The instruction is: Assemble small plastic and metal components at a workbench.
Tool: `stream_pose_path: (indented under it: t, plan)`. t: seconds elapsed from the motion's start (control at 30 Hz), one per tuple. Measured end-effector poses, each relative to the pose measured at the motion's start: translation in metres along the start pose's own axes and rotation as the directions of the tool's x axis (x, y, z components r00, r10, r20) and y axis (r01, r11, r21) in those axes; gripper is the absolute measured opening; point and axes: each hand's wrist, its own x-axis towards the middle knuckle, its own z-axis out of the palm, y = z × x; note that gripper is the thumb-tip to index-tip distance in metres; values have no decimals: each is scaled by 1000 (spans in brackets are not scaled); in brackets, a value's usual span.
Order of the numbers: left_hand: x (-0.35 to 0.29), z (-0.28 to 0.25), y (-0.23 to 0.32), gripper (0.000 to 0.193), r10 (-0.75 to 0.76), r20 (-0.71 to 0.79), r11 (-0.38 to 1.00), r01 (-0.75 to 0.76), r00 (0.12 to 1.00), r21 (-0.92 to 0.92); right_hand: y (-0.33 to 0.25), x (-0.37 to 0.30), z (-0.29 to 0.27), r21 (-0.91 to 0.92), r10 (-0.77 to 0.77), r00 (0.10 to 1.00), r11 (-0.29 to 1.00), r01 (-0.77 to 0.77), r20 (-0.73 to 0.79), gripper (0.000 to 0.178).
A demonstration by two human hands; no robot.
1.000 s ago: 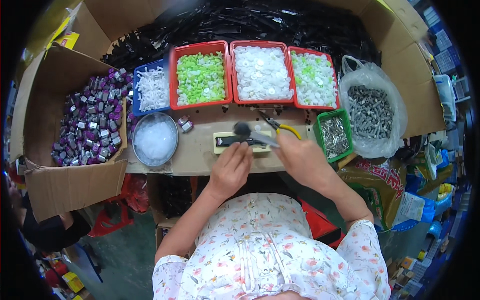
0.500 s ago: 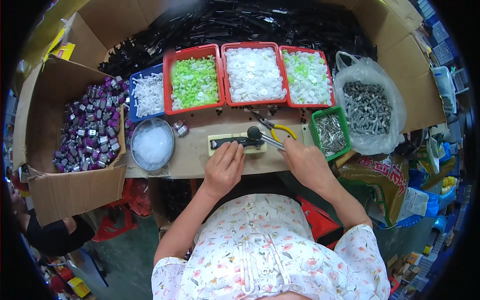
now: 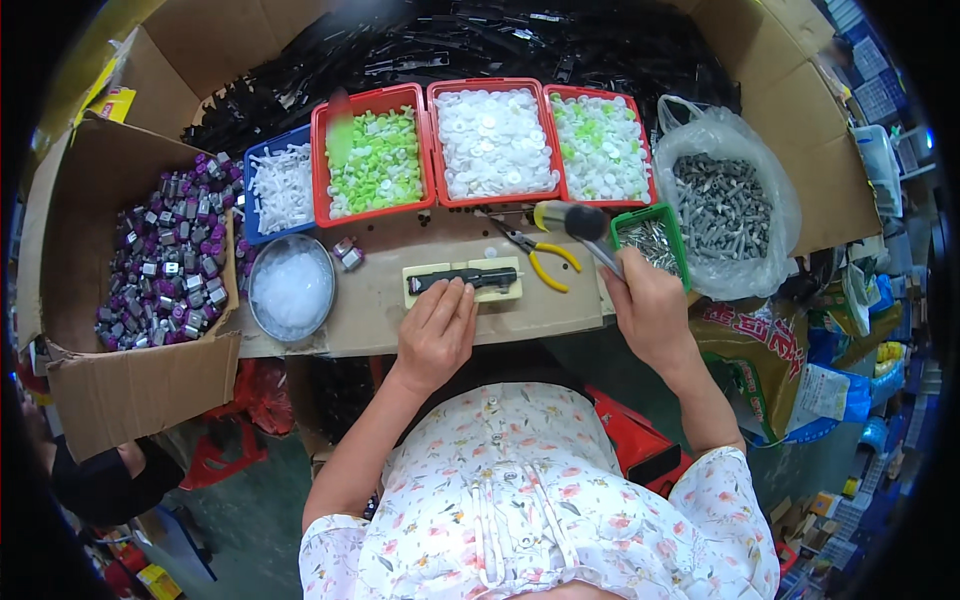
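My right hand (image 3: 652, 312) is closed round the metal handle of a hammer (image 3: 584, 222) with a dark head and a yellow end, raised near the green basket. My left hand (image 3: 438, 335) has its fingers together, pressing on a long black plastic part (image 3: 492, 279). That part lies in a cream-coloured block (image 3: 412, 270) on the cardboard work surface. Just right of the block rest pliers (image 3: 545, 262) with yellow handles, their jaws pointing away to the left.
Beyond the block stand red bins of green and white pieces (image 3: 432, 150) and a blue bin (image 3: 250, 200). A metal bowl (image 3: 328, 290) and a box of purple-grey parts (image 3: 150, 345) are left; a green basket (image 3: 682, 262) and a clear bag (image 3: 785, 230) right.
The hammer has moved up and to the right, away from the black plastic part, with my right hand. My left hand still presses the part in the block.
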Motion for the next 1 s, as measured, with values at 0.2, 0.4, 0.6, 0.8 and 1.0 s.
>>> stream_pose_path:
  t: [0.2, 0.4, 0.6, 0.8, 1.0]
  plan:
    - [3, 1, 0, 26, 18, 12, 1000, -18, 1000, -12, 19, -27, 22, -85, 102, 968, 993, -84, 231, 18]
    - [6, -3, -1, 25, -9, 21, 999, 9, 1000, -37, 32, 14, 0, -65, 49, 998, 997, -52, -50, 16]
    - [26, -6, 0, 25, -68, 51, 993, 72, 996, -96, 105, 73, 11, -320, -39, 960, 946, -54, -278, 15]
    - [36, -1, -7, 31, -90, 161, 983, 113, 983, -142, 118, 87, 13, -395, -129, 929, 919, -20, -346, 16]
    - [47, -16, -11, 34, -386, 186, 788, 428, 904, -444, 56, 36, 25, -112, -209, 975, 973, 200, -77, 31]
